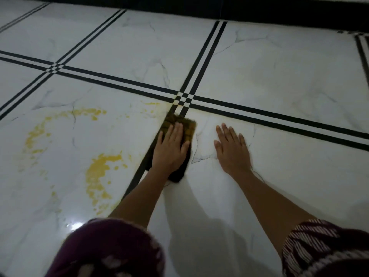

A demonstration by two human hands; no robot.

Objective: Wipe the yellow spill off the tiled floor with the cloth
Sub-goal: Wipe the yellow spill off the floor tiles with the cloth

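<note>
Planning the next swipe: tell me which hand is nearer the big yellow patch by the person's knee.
Left. The left hand presses the cloth just right of the patch; the right hand lies flat on bare tile farther right.

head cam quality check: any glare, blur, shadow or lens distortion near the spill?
Head view: dim overall; a bright glare spot on the tiled floor near the bottom edge. The black tile lines bow, wide-angle distortion. Slight motion blur on the cloth under the left hand; the right hand rests flat and sharper. Soft arm shadows fall on the right-hand tile; the yellow spill stays unshadowed and readable.
</note>
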